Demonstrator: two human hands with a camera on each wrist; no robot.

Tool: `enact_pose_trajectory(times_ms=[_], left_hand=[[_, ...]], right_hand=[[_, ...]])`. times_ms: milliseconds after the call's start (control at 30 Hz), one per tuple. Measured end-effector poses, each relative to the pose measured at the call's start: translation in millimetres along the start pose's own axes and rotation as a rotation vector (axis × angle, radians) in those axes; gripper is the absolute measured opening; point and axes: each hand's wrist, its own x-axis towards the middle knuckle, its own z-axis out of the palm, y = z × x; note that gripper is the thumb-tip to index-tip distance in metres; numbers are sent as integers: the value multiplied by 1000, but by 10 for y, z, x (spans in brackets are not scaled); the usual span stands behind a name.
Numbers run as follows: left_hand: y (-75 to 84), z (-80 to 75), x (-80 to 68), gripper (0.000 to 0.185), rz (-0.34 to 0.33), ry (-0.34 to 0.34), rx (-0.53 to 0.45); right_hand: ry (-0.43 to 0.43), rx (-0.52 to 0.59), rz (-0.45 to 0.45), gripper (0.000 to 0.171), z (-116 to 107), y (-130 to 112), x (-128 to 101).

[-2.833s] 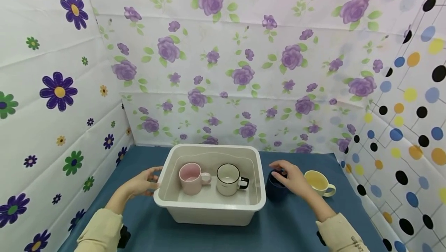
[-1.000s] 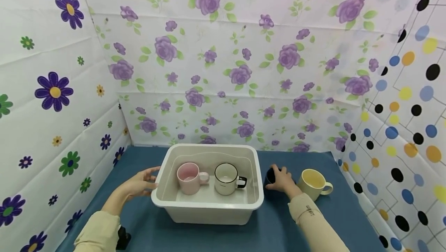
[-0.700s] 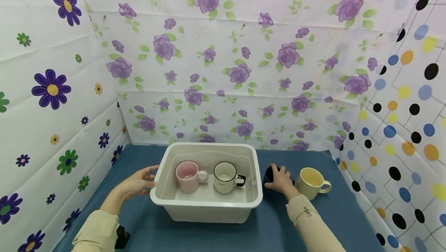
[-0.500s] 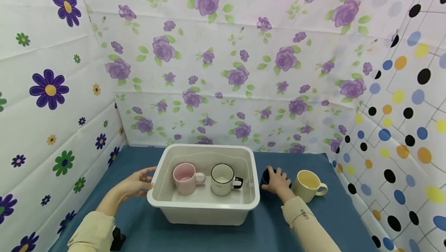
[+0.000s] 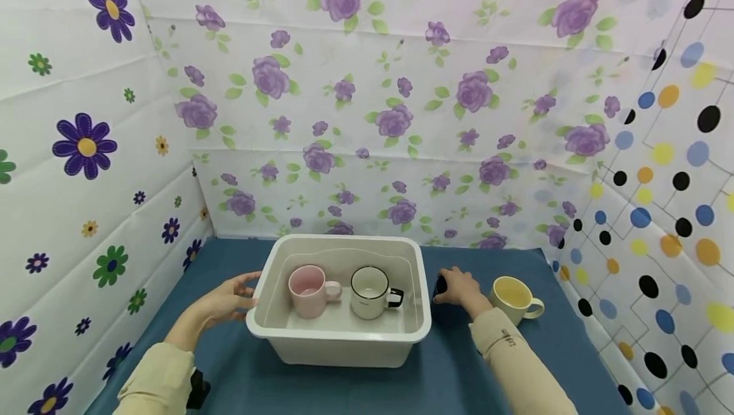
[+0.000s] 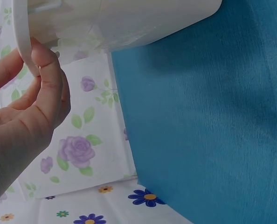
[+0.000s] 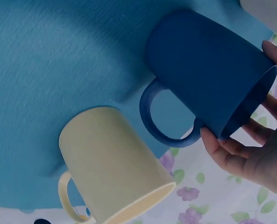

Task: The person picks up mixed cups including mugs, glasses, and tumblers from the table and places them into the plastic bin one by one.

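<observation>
Flowered and dotted sheets wall in three sides of a blue cloth-covered table (image 5: 321,383), seen from the head camera. A white plastic tub (image 5: 341,335) sits mid-table with a pink mug (image 5: 306,284) and a white black-rimmed mug (image 5: 369,284) standing upright inside, side by side. The left hand (image 5: 223,303) lies against the tub's left rim, fingers relaxed. The right hand (image 5: 461,287) is over a dark blue mug (image 5: 439,285) just right of the tub, mostly hiding it; a pale yellow mug (image 5: 513,297) stands beside it, further right, handle pointing away from the tub.

From the left wrist, the left hand (image 6: 26,116) shows its thumb set on the tub's rim (image 6: 22,42) while the fingers curl loosely beneath — a light steadying touch more than a firm grasp, probably to keep the tub from sliding on the cloth.

From the right wrist, the right hand (image 7: 255,149) has fingertips on the rim of the dark blue mug (image 7: 208,74) — gripping it at the mouth, which leaves its handle (image 7: 164,116) free. That mug rests on the blue cloth with the pale yellow mug (image 7: 113,163) close by but not touching.
</observation>
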Motion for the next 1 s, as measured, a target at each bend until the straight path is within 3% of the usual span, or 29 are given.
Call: enact_pose_trajectory(times_ms=[233, 633, 1000], left_hand=[[-22, 5, 3, 72, 3, -2, 22], [53, 16, 57, 68, -27, 51, 54], [48, 12, 37, 68, -46, 57, 63]], right_hand=[[19, -18, -37, 61, -46, 5, -61], [61, 20, 48, 64, -190, 59, -114], [52, 39, 6, 60, -425, -75, -160]])
